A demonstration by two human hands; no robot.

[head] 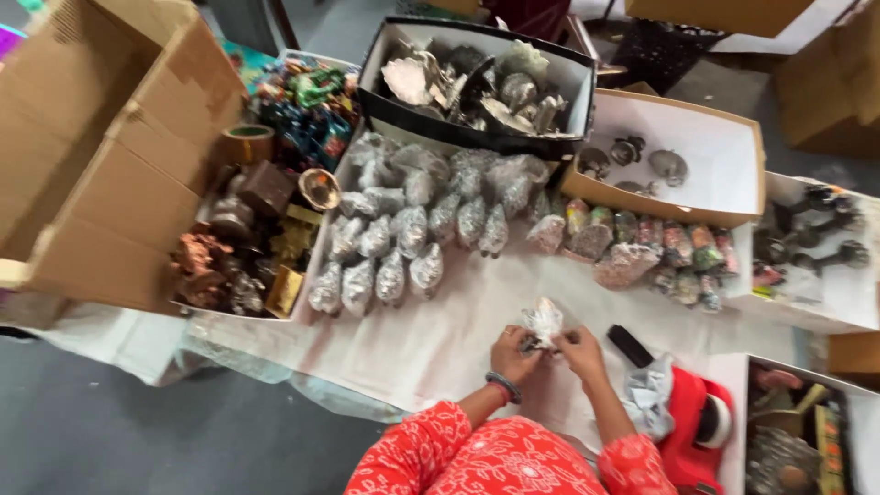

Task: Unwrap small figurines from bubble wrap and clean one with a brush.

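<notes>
Both hands: left hand (513,356) and right hand (579,353) pinch small clear-plastic-wrapped silvery figurine (544,323) | keep wrap taut, fingers closed.

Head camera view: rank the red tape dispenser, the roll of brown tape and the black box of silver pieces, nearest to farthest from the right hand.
From the right hand:
1. Red tape dispenser, lower right.
2. Black box of silver pieces, top centre.
3. Roll of brown tape, far left.

Red floral sleeves (440,458); silvery wrapped figurine (544,323)
</notes>
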